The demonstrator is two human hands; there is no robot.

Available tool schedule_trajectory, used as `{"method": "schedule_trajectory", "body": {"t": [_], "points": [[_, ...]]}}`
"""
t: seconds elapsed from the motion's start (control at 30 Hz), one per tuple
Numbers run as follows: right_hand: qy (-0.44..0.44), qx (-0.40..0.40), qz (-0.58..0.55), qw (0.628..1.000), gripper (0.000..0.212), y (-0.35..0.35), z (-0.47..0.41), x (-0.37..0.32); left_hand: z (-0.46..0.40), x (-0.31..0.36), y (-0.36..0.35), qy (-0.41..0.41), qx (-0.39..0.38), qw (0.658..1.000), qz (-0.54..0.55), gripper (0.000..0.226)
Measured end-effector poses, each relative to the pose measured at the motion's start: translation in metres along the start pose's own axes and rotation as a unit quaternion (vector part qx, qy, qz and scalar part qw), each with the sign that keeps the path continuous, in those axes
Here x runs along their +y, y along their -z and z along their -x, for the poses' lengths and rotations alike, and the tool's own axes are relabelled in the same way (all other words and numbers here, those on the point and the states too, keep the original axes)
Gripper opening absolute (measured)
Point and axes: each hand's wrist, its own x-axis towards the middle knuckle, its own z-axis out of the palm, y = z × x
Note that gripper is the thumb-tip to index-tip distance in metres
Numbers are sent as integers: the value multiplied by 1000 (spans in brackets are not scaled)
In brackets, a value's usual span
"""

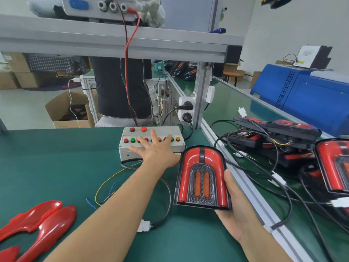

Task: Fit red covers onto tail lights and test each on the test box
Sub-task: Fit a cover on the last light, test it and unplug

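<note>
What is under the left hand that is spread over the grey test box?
Under the left hand lies the test box with its row of red, green and orange buttons. The fingers cover some buttons, so whether any is pressed cannot be seen.

Left hand (156, 151) lies spread, fingers straight, on the test box (152, 143), fingertips over its button row. Right hand (238, 208) holds a covered tail light (202, 177) upright just right of the box. Loose red covers (40, 226) lie well left and nearer the person.
</note>
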Motion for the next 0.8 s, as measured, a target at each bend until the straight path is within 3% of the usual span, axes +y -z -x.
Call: {"method": "schedule_trajectory", "body": {"t": [0.23, 0.8], "points": [[18, -5, -4, 1000, 41, -2, -1, -1, -1, 2, -1, -8, -10, 1000, -15, 75], [35, -5, -10, 999, 48, 3, -4, 6, -3, 1, 3, -7, -23, 1000, -6, 70]]}}
